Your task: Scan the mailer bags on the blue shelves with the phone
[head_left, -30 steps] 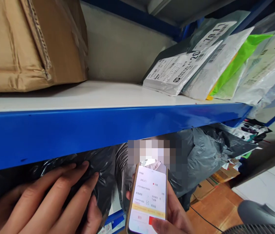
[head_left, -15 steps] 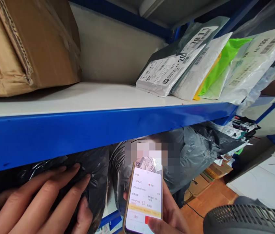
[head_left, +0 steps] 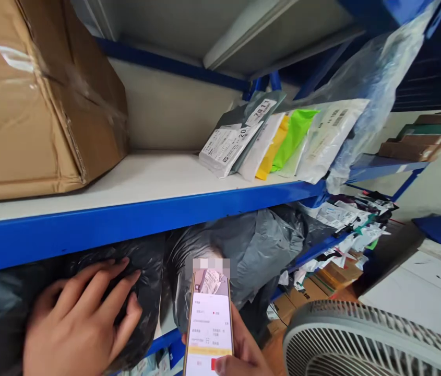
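While the left hand (head_left: 77, 318) lies flat, fingers spread, on the black bag (head_left: 87, 297) under the blue shelf (head_left: 134, 219), the right hand (head_left: 239, 352) grips the phone (head_left: 208, 329). Probably best to pin the bag flat and hold the phone steady at the label.

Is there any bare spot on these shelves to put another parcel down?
Yes: the white shelf board is bare between the cardboard box and the leaning mailers. Below, it is crowded: the left hand presses a black bag beside grey bags.
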`<state>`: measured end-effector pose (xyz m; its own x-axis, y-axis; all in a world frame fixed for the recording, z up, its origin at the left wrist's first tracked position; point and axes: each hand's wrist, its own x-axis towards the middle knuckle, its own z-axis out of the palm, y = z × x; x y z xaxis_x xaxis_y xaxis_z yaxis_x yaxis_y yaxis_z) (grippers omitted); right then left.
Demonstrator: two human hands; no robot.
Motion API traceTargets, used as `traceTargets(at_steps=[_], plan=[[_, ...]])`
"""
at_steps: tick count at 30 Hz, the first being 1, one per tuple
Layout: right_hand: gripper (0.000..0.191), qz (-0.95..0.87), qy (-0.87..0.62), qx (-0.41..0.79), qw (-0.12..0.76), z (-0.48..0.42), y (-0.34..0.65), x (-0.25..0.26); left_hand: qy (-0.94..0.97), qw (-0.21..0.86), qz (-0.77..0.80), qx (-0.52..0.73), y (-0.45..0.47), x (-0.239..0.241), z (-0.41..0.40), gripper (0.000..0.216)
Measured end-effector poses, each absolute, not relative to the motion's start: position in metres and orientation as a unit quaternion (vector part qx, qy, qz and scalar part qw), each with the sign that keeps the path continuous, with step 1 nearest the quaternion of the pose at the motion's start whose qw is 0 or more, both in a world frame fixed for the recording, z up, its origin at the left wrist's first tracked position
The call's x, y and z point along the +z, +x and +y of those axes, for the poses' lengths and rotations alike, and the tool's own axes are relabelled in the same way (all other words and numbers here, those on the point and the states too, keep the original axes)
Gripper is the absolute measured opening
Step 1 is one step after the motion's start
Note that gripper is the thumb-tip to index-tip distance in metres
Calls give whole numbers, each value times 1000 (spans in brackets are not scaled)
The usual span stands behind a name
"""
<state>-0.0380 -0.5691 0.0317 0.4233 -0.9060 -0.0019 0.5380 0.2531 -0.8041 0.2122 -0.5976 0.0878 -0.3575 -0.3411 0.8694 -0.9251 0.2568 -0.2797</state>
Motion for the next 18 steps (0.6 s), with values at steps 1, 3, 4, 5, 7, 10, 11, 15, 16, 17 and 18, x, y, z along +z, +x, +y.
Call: traceTargets(at_steps=[1, 3, 4, 5, 7, 10, 11, 15, 16, 17, 18], plan=[[87, 240, -379, -478, 756, -565, -41, 34, 434, 332, -717, 434, 212, 90, -597, 20], [89, 244, -378, -474, 757, -556, -46, 40, 441, 316, -717, 438, 207, 93, -596, 19], [91, 249, -379, -472, 756, -550, -48, 44, 448, 316, -714, 435, 203, 95, -594, 18], [91, 253, -381, -472, 754, -544, -49, 49, 454, 316, -712, 433, 198, 97, -592, 17], [90, 257, -377, -478, 751, -529, -52, 58, 469, 312, -709, 424, 187, 100, -588, 14], [88, 249, -361, -492, 752, -506, -58, 72, 484, 292, -717, 407, 171, 103, -583, 13], [87, 250, -359, -492, 753, -499, -61, 76, 484, 282, -724, 402, 166, 104, -581, 14], [86, 266, -362, -489, 748, -477, -75, 87, 475, 239, -763, 368, 141, 106, -581, 20], [88, 268, -363, -492, 744, -472, -78, 89, 468, 228, -776, 356, 133, 106, -582, 22], [90, 267, -365, -497, 741, -469, -81, 90, 458, 216, -791, 344, 125, 106, -582, 23], [92, 262, -367, -502, 738, -465, -84, 91, 442, 205, -808, 332, 117, 105, -583, 23]])
